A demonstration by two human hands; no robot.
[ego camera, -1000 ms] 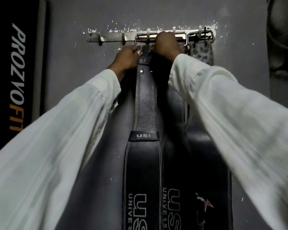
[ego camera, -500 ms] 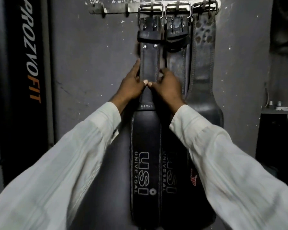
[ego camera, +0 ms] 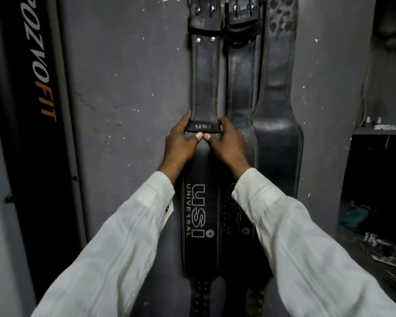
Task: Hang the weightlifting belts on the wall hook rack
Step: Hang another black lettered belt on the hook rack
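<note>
Head view: three dark leather weightlifting belts are seen hanging side by side, flat against a grey wall (ego camera: 124, 88); their tops are cut off by the upper edge.
left belt (ego camera: 205, 76): hung furthest to the person's left; a narrow strap is followed downward by a wide panel on which "USI UNIVERSAL" is printed in pale letters, and two rivets are set near the top of the strap.
keeper loop (ego camera: 202, 127): a black band marked "USI" is wrapped round the left belt where strap and wide panel meet.
left hand (ego camera: 181, 143): clamped on the left belt at the keeper loop; the fingers are hooked behind the strap's left edge and the thumb is laid across the front just below the loop.
right hand (ego camera: 226, 143): clamped on the same belt from the other side in mirrored fashion; its thumb tip is brought against the left thumb tip.
middle belt (ego camera: 240, 83): hung just beside the left belt; its wide panel is partly covered by the right wrist, so its lettering is only partly legible.
right belt (ego camera: 277, 88): hung just beside the middle belt, apart from both hands; holes are punched through its upper strap.
sleeves (ego camera: 124, 248): both forearms are covered in white cloth.
black panel (ego camera: 37, 76): stood left of the belts, its lettering ended by "FIT" in orange.
shelf (ego camera: 380, 131): fixed at the right, well apart from the belts; what is kept on it is too dim to be told.
</note>
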